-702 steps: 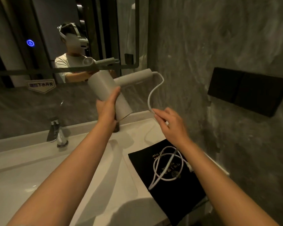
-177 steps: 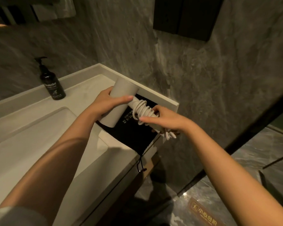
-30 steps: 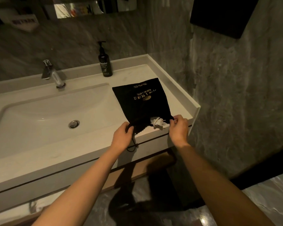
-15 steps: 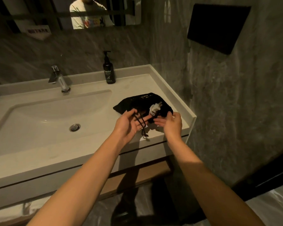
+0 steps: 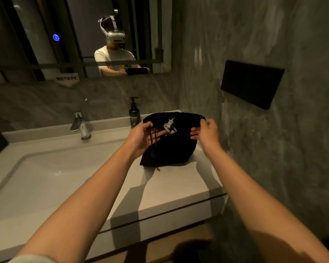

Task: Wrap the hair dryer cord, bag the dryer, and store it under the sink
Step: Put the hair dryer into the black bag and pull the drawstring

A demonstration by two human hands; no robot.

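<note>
A black drawstring bag (image 5: 171, 149) stands upright on the white counter (image 5: 171, 188) to the right of the basin, its mouth facing up. The white plug (image 5: 170, 126) of the wrapped cord pokes out of the opening; the dryer itself is hidden inside. My left hand (image 5: 141, 136) grips the left side of the bag's mouth, with the black drawstring (image 5: 153, 141) hanging across its fingers. My right hand (image 5: 205, 130) pinches the right side of the rim.
A white basin (image 5: 46, 179) with a chrome faucet (image 5: 81, 127) lies to the left. A black pump bottle (image 5: 134, 114) stands behind the bag. A dark wall panel (image 5: 252, 83) hangs on the right wall. Below the counter edge a wooden shelf (image 5: 163, 245) shows.
The bag has been lifted from lying flat to standing upright, farther back on the counter. Both hands moved from its near edge to the two sides of its mouth. The camera tilted up.
</note>
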